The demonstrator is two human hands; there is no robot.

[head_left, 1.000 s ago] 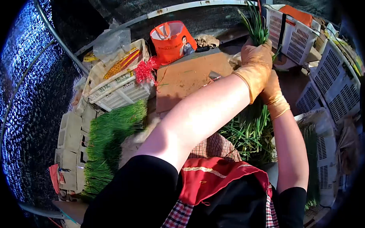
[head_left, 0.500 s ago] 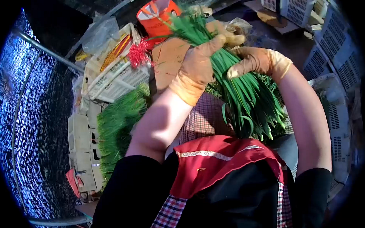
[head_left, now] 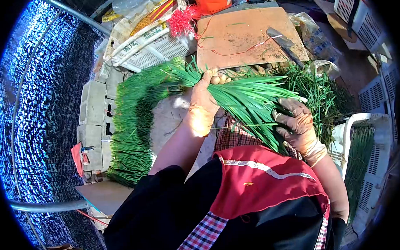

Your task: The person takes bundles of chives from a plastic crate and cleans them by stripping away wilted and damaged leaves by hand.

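1. At the far left of the work area, a curved, packed bank of thin green leaves (head_left: 129,132) is lying beside grey concrete blocks (head_left: 92,106).
2. Next to it, the left hand in a tan glove (head_left: 202,98) is closing firmly around a long, flat-leaved green bunch (head_left: 252,96), fingers wrapping the narrow, gathered part near its left end.
3. The bunch is stretching rightward above the person's lap, fanning out past the grip. It is probably light, with limp, smooth blades that could slide over one another and crease or bruise under hard squeezing. The gathered part is offering the best hold; pinching only the fanned blades would likely let some slip out.
4. Beyond the bunch, a dark-bladed knife (head_left: 286,43) is resting on a flat brown board (head_left: 245,28).
5. Farther right, the right hand in a matching tan glove (head_left: 300,123) is spreading its fingers, half curled, at the fan's edge; it is not clasping the bunch, and whether every fingertip is touching, I cannot tell.
6. Just beyond that hand, a loose tangle of green leaves (head_left: 320,92) is lying.
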